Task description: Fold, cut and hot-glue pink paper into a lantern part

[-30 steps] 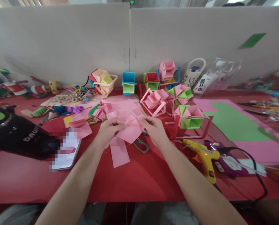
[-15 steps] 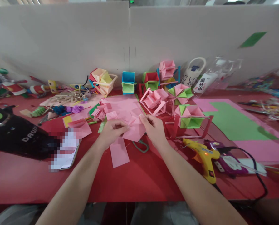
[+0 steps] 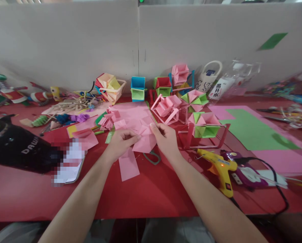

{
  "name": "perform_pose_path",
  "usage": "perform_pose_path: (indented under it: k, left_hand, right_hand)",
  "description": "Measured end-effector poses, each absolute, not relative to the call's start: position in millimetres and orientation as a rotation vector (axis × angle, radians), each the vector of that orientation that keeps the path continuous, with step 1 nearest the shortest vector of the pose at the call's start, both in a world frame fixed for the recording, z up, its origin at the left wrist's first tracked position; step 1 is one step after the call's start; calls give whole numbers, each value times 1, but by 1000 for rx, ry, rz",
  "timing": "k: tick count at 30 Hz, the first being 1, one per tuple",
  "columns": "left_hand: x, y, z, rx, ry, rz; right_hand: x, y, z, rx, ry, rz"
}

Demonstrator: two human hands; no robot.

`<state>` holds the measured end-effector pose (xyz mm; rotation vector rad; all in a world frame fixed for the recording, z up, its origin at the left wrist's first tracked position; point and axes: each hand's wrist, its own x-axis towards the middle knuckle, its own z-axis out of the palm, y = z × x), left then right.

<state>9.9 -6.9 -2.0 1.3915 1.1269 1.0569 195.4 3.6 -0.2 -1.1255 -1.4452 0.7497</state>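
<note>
Over the middle of the red table, a piece of pink paper (image 3: 146, 141) is pinched between both hands. My left hand (image 3: 120, 143) is closed on its left side, thumb and fingertips together. My right hand (image 3: 166, 138) grips the right edge, thumb on top. Just below lies a pink paper strip (image 3: 129, 167), and a pair of scissors (image 3: 152, 158) shows one grey-green handle loop, the rest hidden under the paper. Beyond the hands rest a large pink sheet (image 3: 133, 113) and a pile of folded pink pieces (image 3: 110, 119).
A yellow glue gun (image 3: 223, 172) with a lit orange light lies at right beside a purple power strip (image 3: 249, 175). Folded paper wheels (image 3: 205, 125) on frames stand behind. To the left are a phone (image 3: 71, 162) and a black object (image 3: 19, 145); a bottle (image 3: 224, 82) stands by the wall.
The view has shifted very slightly. Both hands keep the same grip on the pink paper, and nothing else has visibly moved.
</note>
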Motion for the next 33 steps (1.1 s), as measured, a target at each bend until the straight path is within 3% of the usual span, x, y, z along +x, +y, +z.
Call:
perform_pose_path:
  k: [33]
  left_hand:
    - [21,-15,11,1502,1075,937]
  right_hand:
    - [192,-1,0,-1120,-1565,679]
